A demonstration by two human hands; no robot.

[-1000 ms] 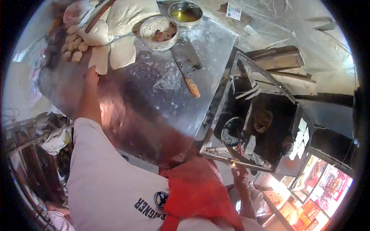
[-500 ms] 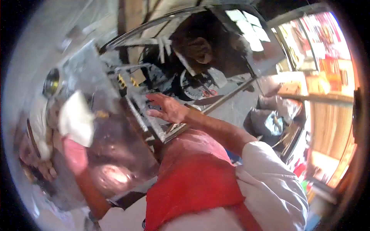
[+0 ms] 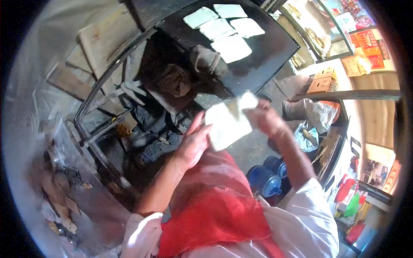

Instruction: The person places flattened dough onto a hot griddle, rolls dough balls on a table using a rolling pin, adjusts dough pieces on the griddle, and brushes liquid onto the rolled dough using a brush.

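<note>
Dough (image 3: 226,130) edges between fingers (image 3: 200,133), floor (image 3: 254,150) below

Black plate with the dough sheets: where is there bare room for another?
On the black plate, between the five dough sheets and the right edge, continuing below the lowest sheet. The upper middle is crowded with those sheets; a grey crumpled item crowds the lowest one's left.

The right hand (image 3: 267,119) is blurred, its fingertips hard to make out against the smeared far end of the sheet of dough (image 3: 223,127). On the left hand (image 3: 193,146), some fingers are hidden. The table (image 3: 103,191) at lower left is blurred and cut off by the dark rim, the things (image 3: 64,193) there too unclear to name.
</note>
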